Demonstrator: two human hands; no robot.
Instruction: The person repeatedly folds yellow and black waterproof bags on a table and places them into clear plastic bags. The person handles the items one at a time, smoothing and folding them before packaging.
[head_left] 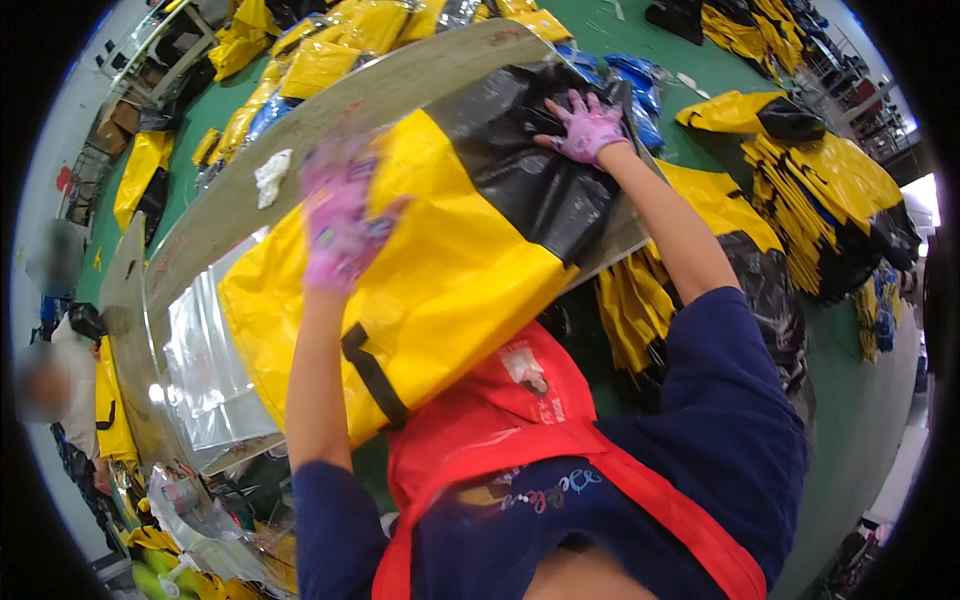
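A large yellow bag with a black end section lies flat and slanted across the worktable. Its black strap shows near the front edge. My right hand, in a pink patterned glove, rests with fingers spread on the black section. Over the bag's left far side is my left hand, gloved alike, thumb held apart. Motion blurs its fingers, though they look stretched out; contact with the bag is uncertain. Shiny clear plastic sheets lie partly under the bag's left end.
A crumpled white scrap lies on the table's far side. Yellow packages are heaped behind it. Stacks of folded yellow-and-black bags sit on the right, above the green floor. Another person is at the far left.
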